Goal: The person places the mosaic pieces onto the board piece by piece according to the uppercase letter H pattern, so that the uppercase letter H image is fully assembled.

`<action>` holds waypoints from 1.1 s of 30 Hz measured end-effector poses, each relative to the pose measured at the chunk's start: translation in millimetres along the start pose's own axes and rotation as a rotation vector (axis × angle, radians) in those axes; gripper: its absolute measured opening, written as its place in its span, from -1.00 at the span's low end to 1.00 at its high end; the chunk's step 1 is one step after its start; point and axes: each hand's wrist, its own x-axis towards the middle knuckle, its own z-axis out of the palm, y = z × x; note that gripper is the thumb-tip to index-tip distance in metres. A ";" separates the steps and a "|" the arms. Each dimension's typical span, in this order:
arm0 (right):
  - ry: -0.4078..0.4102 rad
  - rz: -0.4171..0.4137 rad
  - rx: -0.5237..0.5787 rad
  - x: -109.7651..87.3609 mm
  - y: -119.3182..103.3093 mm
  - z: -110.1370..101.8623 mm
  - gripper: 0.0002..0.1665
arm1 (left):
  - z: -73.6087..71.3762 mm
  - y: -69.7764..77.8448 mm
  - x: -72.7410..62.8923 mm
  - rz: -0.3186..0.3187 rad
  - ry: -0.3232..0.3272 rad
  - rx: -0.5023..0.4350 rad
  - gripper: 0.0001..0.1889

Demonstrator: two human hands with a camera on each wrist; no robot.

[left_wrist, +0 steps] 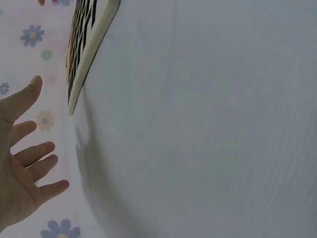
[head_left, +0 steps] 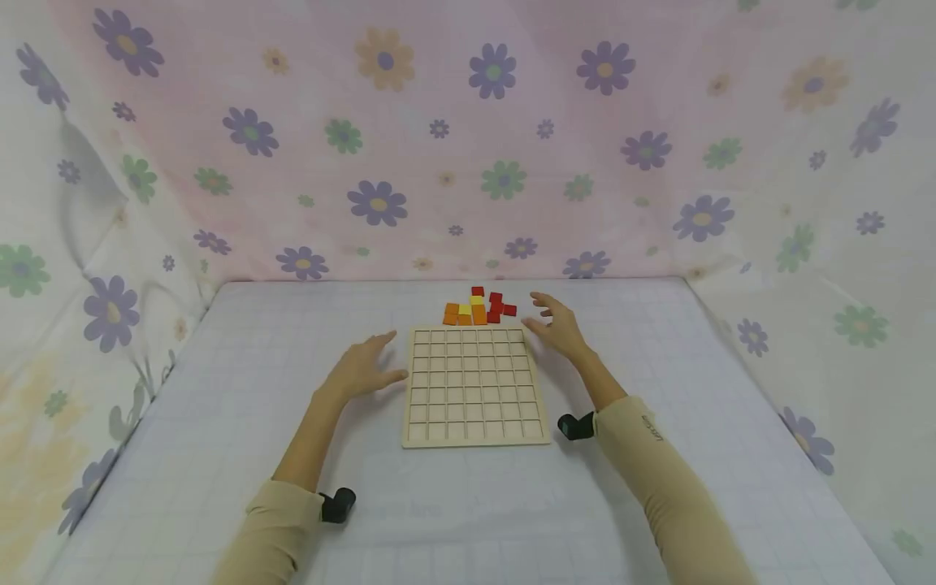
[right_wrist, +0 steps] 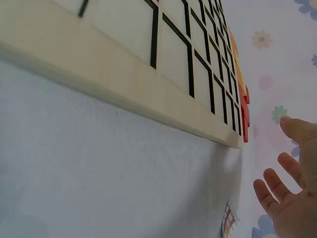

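A square light-wood grid board (head_left: 474,445) lies flat on the table, its square cells bare. Just behind its far edge sit several small red tiles (head_left: 496,309), orange tiles (head_left: 451,309) and yellow tiles (head_left: 465,310) in a loose cluster. My left hand (head_left: 360,367) is held at the board's left side, fingers spread, thumb tip close to the frame. Over by the far right corner is my right hand (head_left: 559,327), its fingers relaxed and apart, near the red tiles. Neither palm holds anything; in the left wrist view the left fingers (left_wrist: 42,168) are loosely extended.
A white cloth (head_left: 468,520) covers the table. Behind it hangs a pink flowered curtain (head_left: 439,162), with white flowered sheets on both sides. Black wrist cameras (head_left: 338,505) sit at both cuffs. A small patterned patch (right_wrist: 229,220) shows low in the right wrist view.
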 end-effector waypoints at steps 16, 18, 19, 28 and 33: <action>-0.019 0.150 -0.018 36.9 12.5 29.1 -0.47 | 29.2 -15.1 24.4 -0.001 -0.115 -0.210 -0.04; -0.039 0.146 -0.011 39.4 12.4 30.8 -0.46 | 29.4 -15.8 24.1 -0.017 -0.128 -0.210 -0.03; -0.049 0.140 -0.007 40.6 12.4 31.6 -0.46 | 29.4 -16.2 24.0 -0.024 -0.135 -0.206 -0.03; -0.037 0.150 0.012 44.5 18.3 36.5 -0.50 | 26.7 -19.0 23.3 -0.033 -0.182 -0.224 0.00; -0.039 0.168 0.005 42.9 14.8 35.4 -0.47 | 25.2 -20.2 23.7 -0.025 -0.194 -0.227 0.02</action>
